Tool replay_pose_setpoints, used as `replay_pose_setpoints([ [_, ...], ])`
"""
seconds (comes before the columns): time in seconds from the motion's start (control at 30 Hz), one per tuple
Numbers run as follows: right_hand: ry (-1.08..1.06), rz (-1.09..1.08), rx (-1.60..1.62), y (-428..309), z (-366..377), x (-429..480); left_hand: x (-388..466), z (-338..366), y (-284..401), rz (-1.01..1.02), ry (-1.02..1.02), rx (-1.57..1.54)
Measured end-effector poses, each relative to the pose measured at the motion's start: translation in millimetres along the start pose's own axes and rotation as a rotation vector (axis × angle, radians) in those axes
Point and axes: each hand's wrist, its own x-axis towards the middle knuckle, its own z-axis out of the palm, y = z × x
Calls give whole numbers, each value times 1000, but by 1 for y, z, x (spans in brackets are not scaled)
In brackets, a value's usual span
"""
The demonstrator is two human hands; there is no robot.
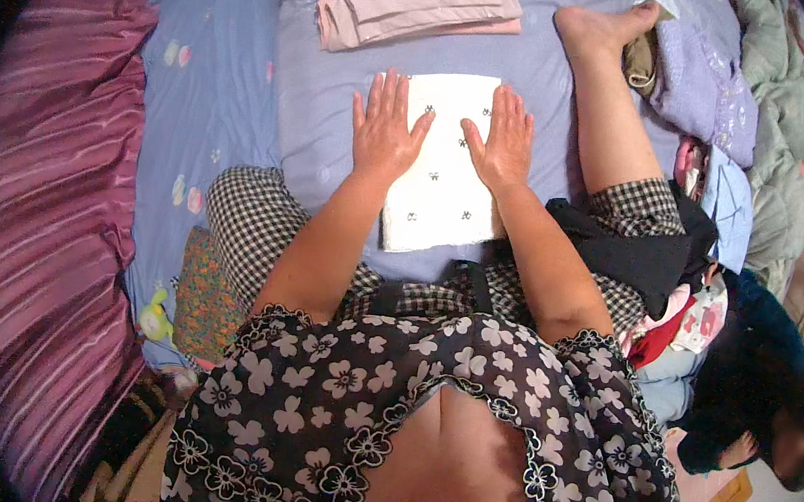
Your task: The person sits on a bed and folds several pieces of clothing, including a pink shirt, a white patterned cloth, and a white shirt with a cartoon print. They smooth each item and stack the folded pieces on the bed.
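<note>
A folded white cloth (445, 189) with small dark bow prints lies flat on the blue bed sheet (335, 119) before me. My left hand (387, 128) rests palm down along its left edge, fingers apart and pointing away from me. Along the right edge my right hand (503, 144) lies palm down too, its thumb reaching onto the print. Neither hand grips anything. Beyond the fingertips sits a stack of folded pink fabric (421, 3).
My checkered trouser legs (255, 213) flank the cloth. Folded clothes, among them a lavender knit (705, 92) and a black garment (629, 256), line the right side. Another person (755, 384) is at the lower right. A striped purple curtain-like fabric (53, 214) hangs left.
</note>
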Motion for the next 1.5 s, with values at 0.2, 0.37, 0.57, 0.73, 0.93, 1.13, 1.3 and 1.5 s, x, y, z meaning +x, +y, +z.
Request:
replay_pose_setpoints([
  [0.2, -47, 62, -103, 26, -7, -13, 2, -3, -18, -27, -68, -2],
  [0.37, 24, 92, 58, 11, -26, -20, 3, -3, -26, -32, -96, -10],
  [0.57, -14, -227, 252, -46, -14, -53, -53, 15, 35, 243, -108, -32],
  [0.73, -56, -190, 44, -31, -13, -50, -47, -4, 33, 252, -130, 6],
  [0.93, -31, -44, 20, -4, -1, -53, -45, 2, 16, 203, -122, -96],
  [1.13, 65, 322, 467, 4, -60, -43, -32, 17, -14, 240, -112, -241],
  [1.3, 914, 306, 927, 43, -180, -42, -14, 41, -33, 55, 182, -625],
  [1.5, 582, 113, 676, 33, -147, -41, -7, 39, -28, -541, -247, -1446],
])
